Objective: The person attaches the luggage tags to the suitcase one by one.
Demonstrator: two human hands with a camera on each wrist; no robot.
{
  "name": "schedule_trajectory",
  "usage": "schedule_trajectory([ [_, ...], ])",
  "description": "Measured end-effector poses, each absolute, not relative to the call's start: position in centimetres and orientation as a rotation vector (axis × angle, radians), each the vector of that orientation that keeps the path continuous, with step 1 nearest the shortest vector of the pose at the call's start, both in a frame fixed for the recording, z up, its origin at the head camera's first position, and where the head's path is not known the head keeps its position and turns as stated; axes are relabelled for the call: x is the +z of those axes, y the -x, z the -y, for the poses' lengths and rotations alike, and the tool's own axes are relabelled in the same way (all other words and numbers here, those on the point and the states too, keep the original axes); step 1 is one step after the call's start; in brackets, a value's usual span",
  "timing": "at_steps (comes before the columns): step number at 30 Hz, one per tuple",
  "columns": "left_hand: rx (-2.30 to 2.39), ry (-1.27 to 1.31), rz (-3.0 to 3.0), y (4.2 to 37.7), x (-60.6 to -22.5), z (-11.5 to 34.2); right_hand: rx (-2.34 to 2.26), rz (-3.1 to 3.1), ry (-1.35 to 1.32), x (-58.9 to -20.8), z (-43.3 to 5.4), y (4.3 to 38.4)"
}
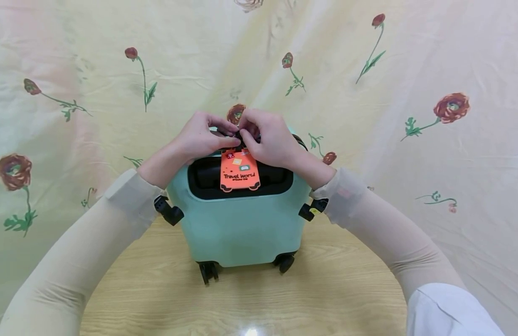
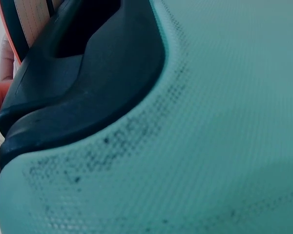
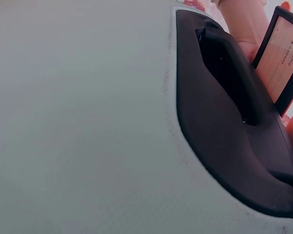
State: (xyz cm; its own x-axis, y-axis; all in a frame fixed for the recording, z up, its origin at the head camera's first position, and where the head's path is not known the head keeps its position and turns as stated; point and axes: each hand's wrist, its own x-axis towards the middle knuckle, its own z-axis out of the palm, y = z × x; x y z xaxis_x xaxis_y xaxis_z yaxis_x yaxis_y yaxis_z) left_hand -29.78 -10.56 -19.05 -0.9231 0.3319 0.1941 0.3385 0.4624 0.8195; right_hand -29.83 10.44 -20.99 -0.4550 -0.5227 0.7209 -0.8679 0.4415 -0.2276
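A mint-green suitcase (image 1: 242,228) stands upright on its wheels, its black handle (image 3: 249,78) set in a dark recess on top. An orange luggage tag (image 1: 239,170) printed "Travel World" hangs over the handle; its black-framed name and address card (image 3: 283,61) shows in the right wrist view. My left hand (image 1: 197,138) pinches the tag's dark strap between thumb and fingers from the left. From the right, my right hand (image 1: 273,138) pinches the same strap with thumb and curled index finger. Fingertips of both hands nearly meet, partly hiding the strap.
The suitcase stands on a wood-grain table (image 1: 250,303). Behind it hangs a pale cloth (image 1: 200,56) printed with red flowers. Black wrist cameras sit under both wrists, close to the suitcase's sides. Dark scuffs mark the shell around the handle recess.
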Motion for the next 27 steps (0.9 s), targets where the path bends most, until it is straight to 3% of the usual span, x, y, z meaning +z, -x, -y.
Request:
schedule_trajectory([
  [27, -1.537, 0.613, 2.696, 29.76, -18.96, 10.37, 0.803, 2.078, -1.157, -21.22, -10.61, 29.96],
])
